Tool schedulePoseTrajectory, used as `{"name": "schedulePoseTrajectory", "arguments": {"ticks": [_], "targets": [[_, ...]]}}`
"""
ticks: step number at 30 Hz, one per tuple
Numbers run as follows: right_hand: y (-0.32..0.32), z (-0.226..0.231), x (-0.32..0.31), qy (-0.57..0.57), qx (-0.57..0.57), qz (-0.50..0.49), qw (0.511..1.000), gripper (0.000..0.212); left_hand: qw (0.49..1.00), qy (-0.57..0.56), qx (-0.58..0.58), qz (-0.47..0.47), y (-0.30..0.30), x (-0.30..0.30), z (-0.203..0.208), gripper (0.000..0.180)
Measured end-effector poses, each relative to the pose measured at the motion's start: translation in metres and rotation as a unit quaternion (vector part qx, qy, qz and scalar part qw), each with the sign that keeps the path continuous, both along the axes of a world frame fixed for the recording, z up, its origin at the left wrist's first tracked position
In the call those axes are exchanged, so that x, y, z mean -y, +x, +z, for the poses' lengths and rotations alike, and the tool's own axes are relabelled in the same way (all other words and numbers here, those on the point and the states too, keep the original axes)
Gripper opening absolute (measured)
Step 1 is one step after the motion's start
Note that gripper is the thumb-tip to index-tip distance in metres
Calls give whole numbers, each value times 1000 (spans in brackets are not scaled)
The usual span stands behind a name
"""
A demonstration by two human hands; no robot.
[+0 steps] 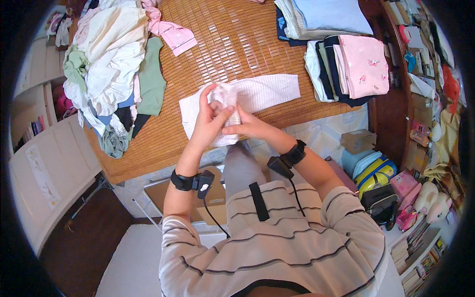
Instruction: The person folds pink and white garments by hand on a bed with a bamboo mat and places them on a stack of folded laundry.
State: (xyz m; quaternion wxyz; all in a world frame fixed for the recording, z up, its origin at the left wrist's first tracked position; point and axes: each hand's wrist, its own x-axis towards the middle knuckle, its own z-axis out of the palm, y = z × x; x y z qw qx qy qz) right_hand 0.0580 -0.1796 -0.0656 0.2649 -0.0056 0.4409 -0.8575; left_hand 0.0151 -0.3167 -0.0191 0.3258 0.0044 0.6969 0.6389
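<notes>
A pale pink-and-white, finely striped garment (269, 92) lies near the front edge of the mat-covered table, one long narrow part stretched out to the right. Part of it is bunched up between my hands. My left hand (210, 122) has its thumb and fingers curled round this bunched part from the left. From the right, my right hand (250, 125) pinches the same cloth, close to the left thumb. Whether the garment is trousers or a long-sleeved top I cannot tell. Each wrist wears a black strap with a small device.
A loose heap of clothes (111, 59) covers the table's left side, with a pink garment (175, 37) beside it. Folded stacks stand at the right: a pink printed one (363, 67) in front, a light blue one (331, 17) behind. Bags, including a yellow one (376, 174), sit right of me.
</notes>
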Motion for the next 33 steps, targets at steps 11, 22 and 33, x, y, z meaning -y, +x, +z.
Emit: {"name": "schedulePoseTrajectory", "arguments": {"ticks": [11, 22, 33], "targets": [[12, -71, -162, 2, 163, -120, 979, 76, 999, 37, -17, -11, 23, -11, -35, 48], [26, -182, -195, 306, 230, -242, 892, 46, 883, -397, -228, -104, 67, 70, -170, 50], [41, -170, -194, 256, 282, -339, 860, 39, 857, -436, -263, -79, 74, 96, -192, 32]]}}
